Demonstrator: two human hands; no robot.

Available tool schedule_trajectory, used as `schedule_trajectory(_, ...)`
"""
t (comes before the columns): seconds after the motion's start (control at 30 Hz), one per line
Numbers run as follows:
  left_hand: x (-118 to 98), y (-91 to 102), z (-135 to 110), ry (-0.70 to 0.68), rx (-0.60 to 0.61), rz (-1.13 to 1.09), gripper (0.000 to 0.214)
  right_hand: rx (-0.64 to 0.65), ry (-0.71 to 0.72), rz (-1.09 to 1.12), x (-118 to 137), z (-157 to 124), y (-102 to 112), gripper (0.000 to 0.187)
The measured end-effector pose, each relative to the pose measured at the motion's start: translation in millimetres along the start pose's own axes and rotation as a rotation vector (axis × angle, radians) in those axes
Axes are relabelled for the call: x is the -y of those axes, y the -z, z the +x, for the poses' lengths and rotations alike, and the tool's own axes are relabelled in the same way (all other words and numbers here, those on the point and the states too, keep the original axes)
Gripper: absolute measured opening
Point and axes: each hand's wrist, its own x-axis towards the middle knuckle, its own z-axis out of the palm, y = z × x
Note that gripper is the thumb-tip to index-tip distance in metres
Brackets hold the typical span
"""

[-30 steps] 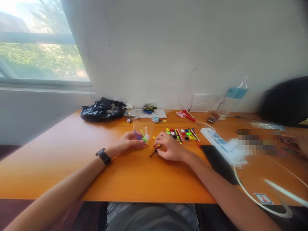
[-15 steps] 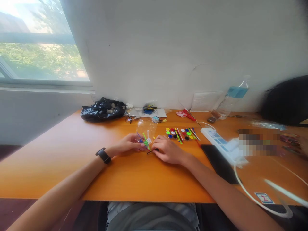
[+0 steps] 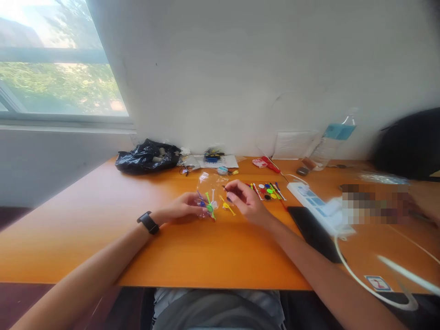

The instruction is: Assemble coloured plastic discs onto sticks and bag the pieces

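My left hand [image 3: 188,206] is closed on a clear plastic bag [image 3: 205,180], with blue, white and green plastic pieces at its fingers. Among these, a green disc with a stick [image 3: 209,207] lies under the thumb. My right hand [image 3: 248,201] pinches a small black plastic stick [image 3: 224,187], mostly hidden by the fingers. Between the two hands, a yellow stick with a disc [image 3: 227,206] rests on the table. Coloured discs and sticks [image 3: 270,190] lie in groups just beyond my right hand, which partly covers them.
Along the wall sit a black plastic bag [image 3: 146,158], papers [image 3: 225,161], a red-handled tool [image 3: 271,164] and a clear bottle [image 3: 325,146]. To my right are a white power strip [image 3: 307,199], a black phone-like slab [image 3: 312,233] and a white cable [image 3: 357,284]. Another person's hand [image 3: 424,201] shows at far right.
My right hand has lifted and shifted right, away from the bag, turning the black stick upward. The yellow piece between my hands is now uncovered. My left hand has barely moved.
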Motion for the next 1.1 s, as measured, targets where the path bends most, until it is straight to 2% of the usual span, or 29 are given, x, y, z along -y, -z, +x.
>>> schedule_trajectory(0.17, 1, 2.6, -3, -0.022, 0.099, 0.06, 0.035, -0.275, 0.012, 0.171, -2, 10, 10, 0.033)
schedule_trajectory(0.23, 1, 3.5, -4, -0.009, 0.115, 0.079, 0.035, -0.369, 0.003, 0.183, -1, 13, 13, 0.035)
schedule_trajectory(0.4, 2, 3.6, -5, -0.001, 0.181, 0.112, 0.035, -0.505, -0.015, 0.217, 3, 15, 16, 0.036)
schedule_trajectory(0.63, 4, 3.1, -4, -0.008, 0.227, 0.065, 0.034, -0.496, 0.027, 0.151, 3, 12, 11, 0.03)
schedule_trajectory(0.87, 0, -0.7, -7, -0.041, 0.223, 0.098, 0.031, -0.453, 0.064, -0.211, 1, 7, 11, 0.023)
schedule_trajectory(1.1, -3, -3.9, -7, -0.056, 0.237, 0.112, 0.033, -0.348, 0.193, -0.367, 7, 7, 7, 0.014)
